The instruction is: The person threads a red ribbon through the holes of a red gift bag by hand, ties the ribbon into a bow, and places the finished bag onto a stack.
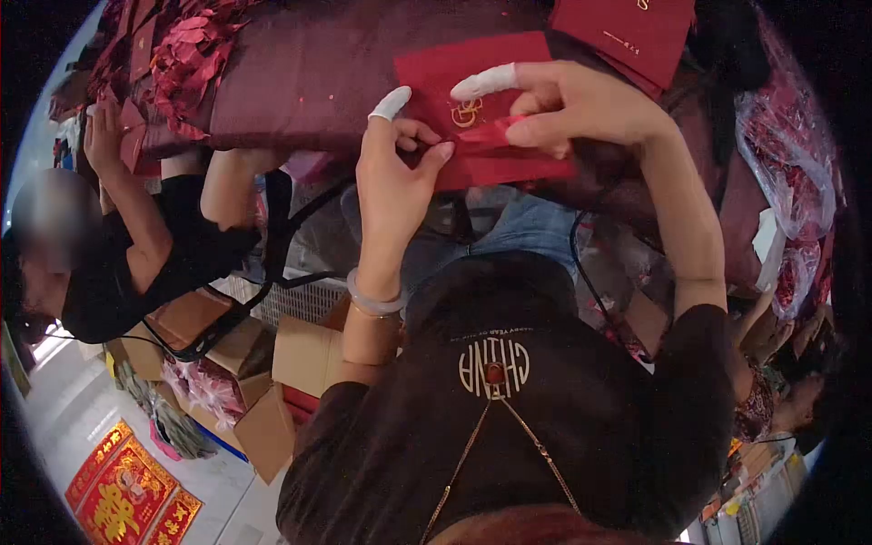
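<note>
A red card (427, 77) with a gold emblem lies across the edge of the dark-red covered table under both hands. Between them is a narrow piece of red paper (484, 136). My left hand (397, 159) is closed, its thumb and bent fingers at the left end of this piece; its index finger wears a white covering and points up. My right hand (581, 107) pinches the other end with thumb and bent fingers, while its white-covered index finger stretches over the gold emblem.
More red cards (627, 36) are stacked at the back right. A heap of red pieces (191, 68) lies at the back left, near another person's hand (103, 141). Clear plastic bags (790, 154) hang at right. Cardboard boxes (309, 354) stand on the floor at left.
</note>
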`<action>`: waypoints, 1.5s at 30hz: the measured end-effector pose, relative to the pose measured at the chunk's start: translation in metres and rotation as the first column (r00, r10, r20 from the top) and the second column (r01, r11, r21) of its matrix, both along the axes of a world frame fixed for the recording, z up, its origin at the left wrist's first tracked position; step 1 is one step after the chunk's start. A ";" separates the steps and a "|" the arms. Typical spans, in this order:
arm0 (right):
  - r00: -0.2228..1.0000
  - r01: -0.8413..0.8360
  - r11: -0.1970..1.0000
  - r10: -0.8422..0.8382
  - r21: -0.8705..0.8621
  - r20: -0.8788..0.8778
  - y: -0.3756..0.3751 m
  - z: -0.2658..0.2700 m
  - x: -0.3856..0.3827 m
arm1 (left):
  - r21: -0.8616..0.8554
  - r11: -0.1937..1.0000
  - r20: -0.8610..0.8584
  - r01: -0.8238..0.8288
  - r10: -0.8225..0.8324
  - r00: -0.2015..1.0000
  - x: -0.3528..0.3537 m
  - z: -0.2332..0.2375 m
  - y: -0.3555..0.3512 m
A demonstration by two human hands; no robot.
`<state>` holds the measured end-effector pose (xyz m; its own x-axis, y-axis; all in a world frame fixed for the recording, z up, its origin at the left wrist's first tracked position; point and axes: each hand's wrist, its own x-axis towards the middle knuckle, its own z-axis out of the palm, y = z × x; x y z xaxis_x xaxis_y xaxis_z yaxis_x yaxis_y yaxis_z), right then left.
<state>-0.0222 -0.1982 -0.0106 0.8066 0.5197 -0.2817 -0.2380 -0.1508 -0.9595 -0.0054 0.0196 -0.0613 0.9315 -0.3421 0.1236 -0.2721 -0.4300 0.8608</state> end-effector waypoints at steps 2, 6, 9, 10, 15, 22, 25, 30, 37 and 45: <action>0.992 0.080 0.996 -0.076 -0.038 0.105 -0.022 0.012 0.001 | -0.033 0.999 -0.026 0.007 -0.007 1.000 0.003 -0.003 0.001; 0.933 0.310 0.947 -0.285 -0.085 0.221 -0.064 0.017 0.007 | -0.014 1.000 0.000 -0.010 0.010 1.000 0.000 -0.003 -0.001; 0.870 0.485 0.850 -0.445 -0.204 0.212 -0.056 0.035 0.001 | -0.044 0.999 0.015 -0.027 0.027 1.000 0.000 -0.002 -0.002; 0.836 0.527 0.827 -0.462 -0.196 0.296 -0.057 0.033 0.001 | -0.054 0.998 0.015 -0.028 0.029 0.999 -0.001 -0.002 -0.003; 0.673 0.673 0.737 -0.577 -0.058 0.463 -0.079 0.019 0.004 | 0.033 0.999 0.051 -0.036 0.034 0.998 -0.002 -0.006 0.000; 0.631 0.732 0.525 -0.763 0.435 -0.141 -0.038 0.017 0.013 | 0.061 0.994 0.137 -0.088 0.079 0.987 -0.006 0.004 -0.003; 0.886 0.417 0.617 -0.440 0.667 -0.147 -0.049 -0.012 0.014 | -0.040 0.990 0.104 -0.137 0.140 0.985 -0.004 0.002 -0.002; 0.916 0.385 0.691 -0.365 0.612 -0.165 -0.019 -0.017 0.013 | -0.057 0.992 0.113 -0.115 0.121 0.986 0.013 -0.006 -0.010; 0.939 0.339 0.866 -0.291 0.367 -0.181 0.006 -0.016 0.004 | -0.201 0.976 -0.092 -0.078 0.061 0.994 0.021 0.004 -0.018; 0.896 0.445 0.895 -0.445 0.044 -0.005 0.012 -0.014 -0.003 | -0.564 0.800 -0.374 -0.206 -0.025 0.927 0.013 -0.008 -0.015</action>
